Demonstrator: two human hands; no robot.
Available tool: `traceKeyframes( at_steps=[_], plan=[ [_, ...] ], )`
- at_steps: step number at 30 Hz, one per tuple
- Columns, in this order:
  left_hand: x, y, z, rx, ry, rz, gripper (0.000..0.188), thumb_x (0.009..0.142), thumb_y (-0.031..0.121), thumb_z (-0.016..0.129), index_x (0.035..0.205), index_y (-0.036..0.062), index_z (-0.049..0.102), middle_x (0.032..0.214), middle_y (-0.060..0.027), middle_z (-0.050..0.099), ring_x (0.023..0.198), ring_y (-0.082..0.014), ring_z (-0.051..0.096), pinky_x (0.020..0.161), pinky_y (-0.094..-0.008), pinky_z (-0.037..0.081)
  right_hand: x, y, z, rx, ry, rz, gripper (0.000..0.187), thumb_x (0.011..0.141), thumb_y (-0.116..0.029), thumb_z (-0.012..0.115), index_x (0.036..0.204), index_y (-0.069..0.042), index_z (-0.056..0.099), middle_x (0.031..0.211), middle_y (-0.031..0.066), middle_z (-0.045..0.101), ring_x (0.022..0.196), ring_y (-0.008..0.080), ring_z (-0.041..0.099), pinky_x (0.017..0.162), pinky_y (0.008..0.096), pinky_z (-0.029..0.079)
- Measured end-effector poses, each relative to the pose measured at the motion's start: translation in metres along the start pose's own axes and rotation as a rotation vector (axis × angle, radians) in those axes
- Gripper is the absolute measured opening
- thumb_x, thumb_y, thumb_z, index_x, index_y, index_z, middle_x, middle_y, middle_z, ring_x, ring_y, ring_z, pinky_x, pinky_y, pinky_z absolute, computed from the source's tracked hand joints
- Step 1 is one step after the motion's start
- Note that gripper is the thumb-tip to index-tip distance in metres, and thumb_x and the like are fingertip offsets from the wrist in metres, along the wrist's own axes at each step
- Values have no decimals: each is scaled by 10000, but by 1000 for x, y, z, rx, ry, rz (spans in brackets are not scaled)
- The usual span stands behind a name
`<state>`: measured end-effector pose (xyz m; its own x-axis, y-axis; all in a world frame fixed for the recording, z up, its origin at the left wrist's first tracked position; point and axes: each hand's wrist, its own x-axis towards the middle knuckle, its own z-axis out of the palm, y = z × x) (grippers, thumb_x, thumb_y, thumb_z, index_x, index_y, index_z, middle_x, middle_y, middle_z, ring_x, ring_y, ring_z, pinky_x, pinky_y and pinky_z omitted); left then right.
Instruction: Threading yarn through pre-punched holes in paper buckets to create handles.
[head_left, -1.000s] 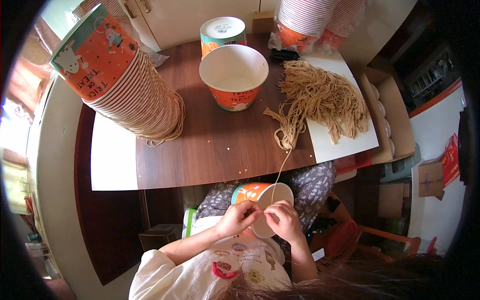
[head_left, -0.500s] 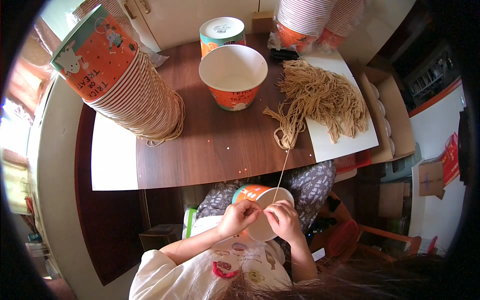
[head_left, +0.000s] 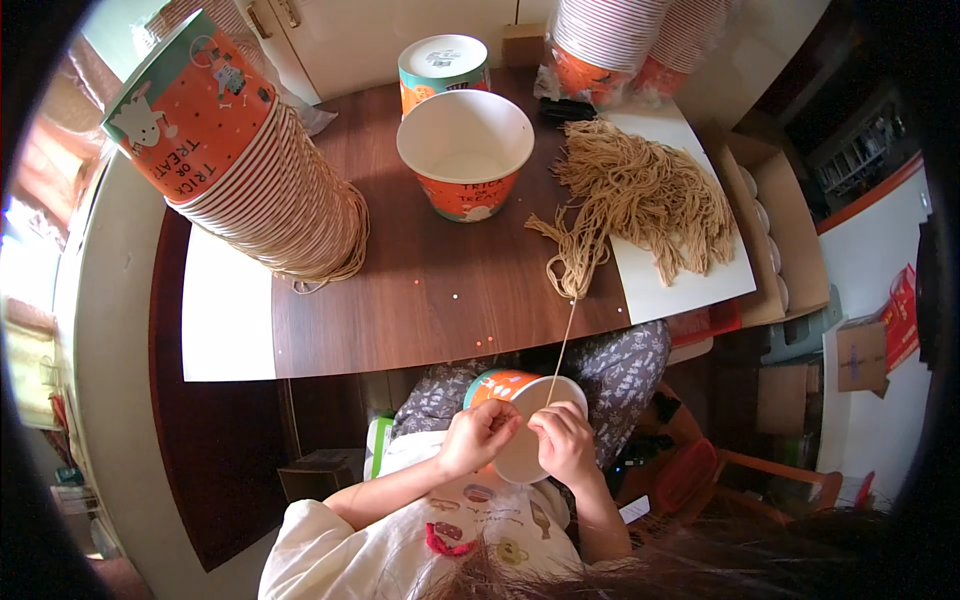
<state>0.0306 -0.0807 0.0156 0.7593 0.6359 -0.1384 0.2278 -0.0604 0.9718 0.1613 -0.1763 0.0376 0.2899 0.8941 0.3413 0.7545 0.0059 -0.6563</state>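
Note:
On my lap lies a paper bucket (head_left: 523,455), orange and teal outside and white inside, its open mouth tipped toward me. Over that mouth my right hand (head_left: 563,440) is pinched closed on a tan cord (head_left: 565,345), which runs taut down from the table edge. My left hand (head_left: 482,438) is closed in a pinch just beside it, above the bucket's left side; whatever its fingertips hold is too small to make out. The cord leads up to a loose tan bundle of cords (head_left: 655,200) on the table's right part.
A tall leaning stack of nested buckets (head_left: 270,200) with cords hanging round it fills the table's left. One upright bucket (head_left: 466,150) stands mid-table, an upside-down one (head_left: 444,65) behind it. Bagged bucket stacks (head_left: 610,40) sit at back right, beside an open cardboard box (head_left: 775,190).
Both hands stay over the lap bucket. The fingertips, nearly touching before, are slightly farther apart, and my right hand's fingers have curled in a little. The things on the table have not moved.

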Motion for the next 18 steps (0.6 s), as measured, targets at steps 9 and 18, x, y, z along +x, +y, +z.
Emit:
traceKeyframes(
  at_steps=[9, 18],
  plan=[
    [-1, 5, 2, 94, 30, 18, 119, 789, 106, 609, 833, 2, 571, 685, -87, 610, 551, -141, 599, 513, -260, 479, 0, 3, 0, 81, -9, 18, 121, 674, 33, 591, 741, -43, 525, 735, 82, 566, 724, 279, 550, 652, 353, 448],
    [9, -3, -28, 5, -57, 197, 99, 783, 90, 631, 844, 28, 582, 899, -69, 510, 709, -115, 482, 563, -220, 394, 6, -1, -5, 194, 66, 99, 218, 721, 48, 630, 889, -33, 517, 796, 84, 583, 737, 240, 578, 645, 315, 462]
  ],
)
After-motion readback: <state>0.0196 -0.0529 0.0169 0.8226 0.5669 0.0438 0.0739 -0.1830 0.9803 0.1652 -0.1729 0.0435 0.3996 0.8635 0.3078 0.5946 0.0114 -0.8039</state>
